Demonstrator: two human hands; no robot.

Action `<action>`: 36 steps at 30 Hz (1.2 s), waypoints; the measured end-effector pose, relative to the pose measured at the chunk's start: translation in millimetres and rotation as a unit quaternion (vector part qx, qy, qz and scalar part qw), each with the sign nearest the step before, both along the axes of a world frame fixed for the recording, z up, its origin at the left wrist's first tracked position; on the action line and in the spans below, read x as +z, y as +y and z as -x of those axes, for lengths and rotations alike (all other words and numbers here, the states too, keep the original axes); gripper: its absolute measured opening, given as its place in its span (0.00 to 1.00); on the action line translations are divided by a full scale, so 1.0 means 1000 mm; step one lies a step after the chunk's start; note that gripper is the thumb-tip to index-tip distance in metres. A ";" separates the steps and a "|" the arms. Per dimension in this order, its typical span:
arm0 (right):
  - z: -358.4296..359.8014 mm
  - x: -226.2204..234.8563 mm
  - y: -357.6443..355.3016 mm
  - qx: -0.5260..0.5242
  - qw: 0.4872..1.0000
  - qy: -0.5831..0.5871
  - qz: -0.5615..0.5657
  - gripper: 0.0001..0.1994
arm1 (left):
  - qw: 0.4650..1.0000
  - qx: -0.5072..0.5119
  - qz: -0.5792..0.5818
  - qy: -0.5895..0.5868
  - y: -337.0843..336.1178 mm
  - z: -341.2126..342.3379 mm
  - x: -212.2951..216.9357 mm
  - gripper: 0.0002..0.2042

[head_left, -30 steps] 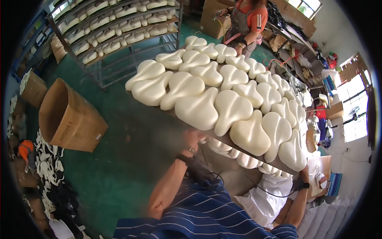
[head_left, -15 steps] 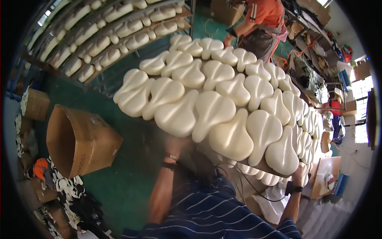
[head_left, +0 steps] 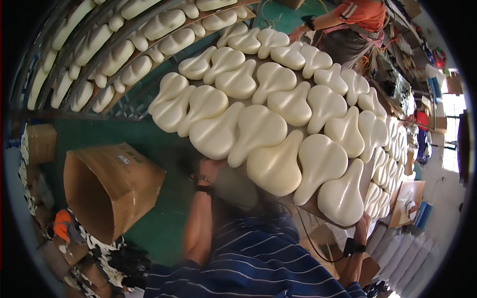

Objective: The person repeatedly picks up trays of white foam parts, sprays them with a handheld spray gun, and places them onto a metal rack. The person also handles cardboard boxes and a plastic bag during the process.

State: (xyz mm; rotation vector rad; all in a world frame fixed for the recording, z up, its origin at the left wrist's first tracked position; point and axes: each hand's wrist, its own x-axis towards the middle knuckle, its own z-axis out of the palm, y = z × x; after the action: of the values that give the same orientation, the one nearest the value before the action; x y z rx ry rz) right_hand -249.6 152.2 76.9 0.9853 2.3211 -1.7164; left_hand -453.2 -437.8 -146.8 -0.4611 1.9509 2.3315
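Note:
A wide board (head_left: 368, 173) carries rows of cream-coloured foam bicycle saddles (head_left: 273, 169), laid close together and partly overlapping. My left hand (head_left: 211, 169) grips the board's near edge toward its left part; the fingertips go out of sight beneath it. At the near right corner, beside the end saddle (head_left: 343, 196), my right hand (head_left: 363, 224) holds the same board, its fingers partly hidden. Across from me, a co-worker's hand (head_left: 298, 33) is at the board's far edge.
A tall rack (head_left: 164, 63) full of similar saddles stands at far left. On the green floor sits an open cardboard box (head_left: 134, 184), near piled scraps (head_left: 117, 258). More saddles (head_left: 385, 174) lie right of the board. The co-worker (head_left: 360, 20) stands at the far side.
The rack now looks larger and nearer at the left, and the box appears further right. Both my hands keep their grip on the board, and the co-worker has shifted right in view.

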 end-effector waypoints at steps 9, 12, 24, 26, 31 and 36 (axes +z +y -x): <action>-0.076 -0.020 -0.209 -0.118 0.988 -0.099 -0.009 0.17 | 0.990 -0.048 0.045 -0.128 -0.163 0.033 0.008 0.17; -0.077 0.004 -0.287 -0.143 0.982 -0.125 0.019 0.17 | 0.980 0.004 -0.053 -0.190 -0.211 0.036 0.022 0.16; -0.069 -0.067 -0.489 -0.158 0.960 -0.219 0.077 0.21 | 0.971 0.057 0.026 -0.231 -0.392 0.109 -0.015 0.17; -0.054 -0.075 -0.504 -0.184 0.954 -0.218 0.094 0.21 | 0.975 0.091 0.013 -0.201 -0.398 0.125 -0.028 0.17; -0.040 -0.146 -0.520 -0.177 0.950 -0.218 0.135 0.21 | 0.986 0.037 0.023 -0.163 -0.415 0.175 -0.025 0.24; 0.019 -0.246 -0.539 -0.136 0.954 -0.209 0.167 0.17 | 0.991 0.045 -0.029 -0.123 -0.446 0.237 -0.059 0.21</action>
State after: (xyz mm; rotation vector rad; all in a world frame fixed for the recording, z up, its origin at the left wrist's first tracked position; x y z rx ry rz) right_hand -268.1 -387.1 -169.3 1.4716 1.6330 -1.7020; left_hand -690.2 -883.9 -205.9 -0.8062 1.7795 2.2484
